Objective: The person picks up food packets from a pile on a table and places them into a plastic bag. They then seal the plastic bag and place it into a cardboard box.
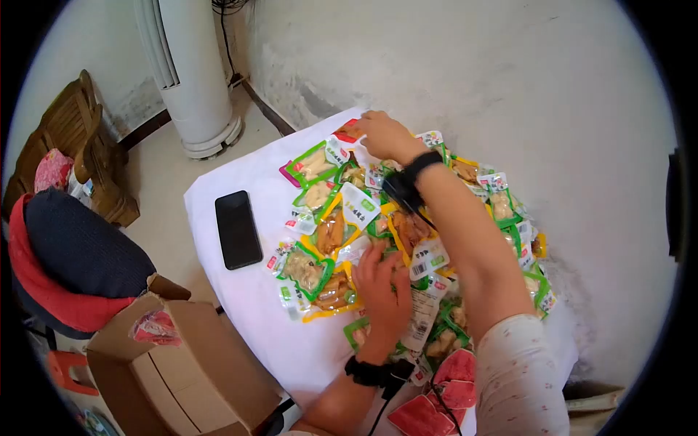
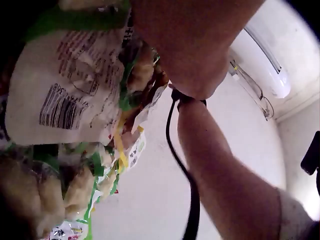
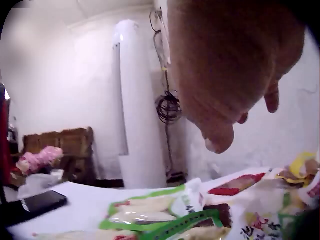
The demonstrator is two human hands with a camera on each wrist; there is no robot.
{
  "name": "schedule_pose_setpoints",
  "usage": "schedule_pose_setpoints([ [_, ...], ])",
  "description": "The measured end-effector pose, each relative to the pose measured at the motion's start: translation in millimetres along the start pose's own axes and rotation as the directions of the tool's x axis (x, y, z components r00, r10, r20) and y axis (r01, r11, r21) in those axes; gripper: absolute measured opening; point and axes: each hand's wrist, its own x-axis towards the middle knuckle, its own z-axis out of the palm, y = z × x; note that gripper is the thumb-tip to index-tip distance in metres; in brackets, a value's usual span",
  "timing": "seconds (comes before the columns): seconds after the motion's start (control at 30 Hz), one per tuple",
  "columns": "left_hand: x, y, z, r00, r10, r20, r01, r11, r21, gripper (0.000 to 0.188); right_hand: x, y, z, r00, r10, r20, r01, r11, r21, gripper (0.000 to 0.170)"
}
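Vacuum-sealed food packets with green, yellow and white edges [image 1: 329,234] lie heaped on a white-covered table. My right hand [image 1: 385,136] reaches to the heap's far edge, fingers over a red packet [image 1: 347,131]. In the right wrist view this hand [image 3: 230,70] hangs above the red packet [image 3: 237,185], with a gap below its fingertips, and grips nothing visible. My left hand [image 1: 383,298] rests with spread fingers on the middle packets, near a white label with a barcode [image 1: 424,312]. The left wrist view shows part of this hand [image 2: 182,40] beside a barcoded packet [image 2: 65,95].
A black phone [image 1: 238,229] lies left of the packets. An open cardboard box [image 1: 218,363] stands at the table's lower left. Red packages [image 1: 429,414] lie at the near edge. Beyond are a white floor-standing unit [image 1: 193,80], a wooden bench [image 1: 73,138] and the wall.
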Motion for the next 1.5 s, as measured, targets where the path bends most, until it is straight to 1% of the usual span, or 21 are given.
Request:
schedule_pose_setpoints([
  [0.03, -3, -1, 2, 1.0, -0.011, -0.011, 0.011, 0.999, 0.047, 0.023, 20, 5, 20, 0.992, 0.035, 0.12, -0.025, 0.996, -0.084, 0.04],
  [0.07, -8, -7, 6, 0.998, -0.061, 0.013, 0.062, 0.996, -0.071, 0.027, 37, 13, 42, 0.969, 0.076, 0.236, -0.036, 0.985, -0.169, 0.039],
  [0.2, -9, -12, 8, 0.995, -0.083, 0.048, 0.089, 0.986, -0.141, 0.034, 49, 32, 109, 0.913, 0.304, 0.274, -0.297, 0.953, -0.068, 0.036],
  [0.23, -7, -11, 8, 0.995, -0.091, 0.045, 0.096, 0.987, -0.13, 0.034, 44, 30, 106, 0.95, 0.142, 0.279, -0.108, 0.985, -0.133, 0.038],
  [0.3, -8, -9, 6, 0.994, -0.089, 0.058, 0.097, 0.983, -0.157, 0.036, 32, 11, 78, 0.901, 0.218, 0.374, -0.216, 0.975, -0.048, 0.038],
  [0.37, -10, -6, 5, 0.992, -0.105, 0.077, 0.115, 0.983, -0.142, 0.036, 31, 14, 82, 0.92, 0.176, 0.351, -0.177, 0.984, -0.028, 0.038],
  [0.47, -11, -8, 7, 0.99, -0.099, 0.096, 0.111, 0.986, -0.127, 0.037, 31, 12, 80, 0.855, 0.289, 0.432, -0.25, 0.957, -0.144, 0.038],
  [0.53, -11, -8, 7, 0.991, -0.098, 0.09, 0.109, 0.987, -0.121, 0.037, 21, 5, 79, 0.942, 0.296, 0.157, -0.31, 0.948, 0.074, 0.036],
  [0.57, -10, -8, 6, 0.991, -0.093, 0.093, 0.101, 0.992, -0.077, 0.033, 24, 4, 72, 0.943, 0.294, 0.155, -0.308, 0.949, 0.075, 0.036],
  [0.63, -8, -7, 6, 0.992, -0.081, 0.099, 0.085, 0.996, -0.039, 0.031, 33, 10, 51, 0.892, 0.258, 0.372, -0.191, 0.96, -0.207, 0.036],
  [0.67, -8, -6, 7, 0.992, -0.098, 0.082, 0.103, 0.994, -0.048, 0.028, 35, 11, 43, 0.912, 0.354, 0.206, -0.338, 0.935, -0.11, 0.031],
  [0.7, -7, -5, 8, 0.991, -0.115, 0.065, 0.118, 0.991, -0.059, 0.026, 34, 13, 33, 0.912, 0.358, 0.2, -0.34, 0.933, -0.115, 0.031],
  [0.77, -6, -4, 8, 0.993, -0.101, 0.061, 0.104, 0.993, -0.054, 0.025, 25, 3, -6, 0.917, 0.217, 0.334, -0.144, 0.963, -0.228, 0.026],
  [0.83, -5, -4, 7, 0.994, -0.098, 0.054, 0.1, 0.994, -0.053, 0.024, 4, -18, -29, 0.867, 0.174, 0.467, -0.047, 0.961, -0.271, 0.025],
  [0.9, -3, -4, 4, 0.998, -0.03, 0.049, 0.032, 0.998, -0.06, 0.024, -32, -29, -52, 0.869, 0.028, 0.493, -0.029, 1.0, -0.005, 0.026],
  [0.97, 0, -4, 3, 0.999, -0.011, 0.048, 0.012, 0.999, -0.032, 0.022, -53, -21, -59, 0.903, -0.096, 0.418, 0.046, 0.991, 0.127, 0.031],
  [1.03, 2, -6, 0, 0.998, 0.042, 0.042, -0.041, 0.998, -0.038, 0.021, -93, -21, -82, 0.974, -0.146, 0.175, 0.137, 0.989, 0.061, 0.031],
  [1.07, 3, -8, 1, 0.998, 0.039, 0.045, -0.037, 0.999, -0.038, 0.021, -111, -30, -102, 0.963, -0.065, 0.26, 0.069, 0.998, -0.008, 0.028],
  [1.17, -1, -16, 3, 0.996, 0.048, 0.068, -0.045, 0.998, -0.044, 0.021, -190, -41, -129, 0.976, -0.036, 0.216, 0.026, 0.999, 0.048, 0.023],
  [1.23, 1, -18, 7, 0.997, 0.068, 0.03, -0.066, 0.996, -0.066, 0.022, -245, -55, -150, 0.959, -0.014, 0.282, -0.041, 0.981, 0.189, 0.022],
  [1.5, 0, -21, 11, 0.986, 0.162, 0.036, -0.162, 0.987, 0.007, 0.019, -459, -139, -161, 0.806, 0.332, 0.49, -0.498, 0.828, 0.259, 0.046],
])
